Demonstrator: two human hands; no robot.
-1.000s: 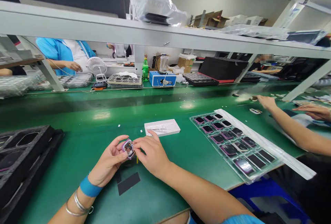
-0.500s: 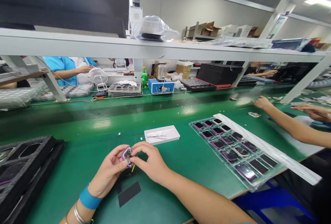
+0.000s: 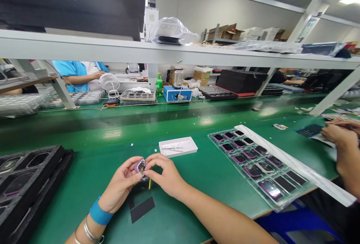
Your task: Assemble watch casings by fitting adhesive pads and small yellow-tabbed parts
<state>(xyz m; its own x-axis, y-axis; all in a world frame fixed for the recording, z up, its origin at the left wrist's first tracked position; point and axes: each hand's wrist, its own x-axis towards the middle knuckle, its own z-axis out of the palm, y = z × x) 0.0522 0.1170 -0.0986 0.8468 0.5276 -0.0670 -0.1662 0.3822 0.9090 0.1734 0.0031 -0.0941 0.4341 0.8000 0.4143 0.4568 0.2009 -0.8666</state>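
Note:
A small purple smartwatch case [image 3: 141,166], its inner parts exposed, is held up over the green bench. My left hand [image 3: 119,184] grips it from the left side, fingers behind and thumb in front. The thumb and fingertips of my right hand [image 3: 168,178] are pinched at its right edge; any small part between them is hidden. A thin yellow strip [image 3: 150,184] hangs below my right fingers. On the bench under my hands lies a black rectangular sheet [image 3: 143,210]. Beyond them stands a shallow white box [image 3: 180,153] with thin slivers inside.
To the right, a clear plastic tray [image 3: 225,157] carries purple and pale watch cases beside a long white strip [image 3: 298,167]. A black foam tray [image 3: 60,172] with watch parts is at left. A co-worker's hand [image 3: 339,135] works at far right. A shelf [image 3: 180,54] crosses above.
The view has shifted slightly. Both my hands stay on the watch case, which is turned a little. The yellow strip hangs more upright. The co-worker's outstretched arm has drawn back to the right.

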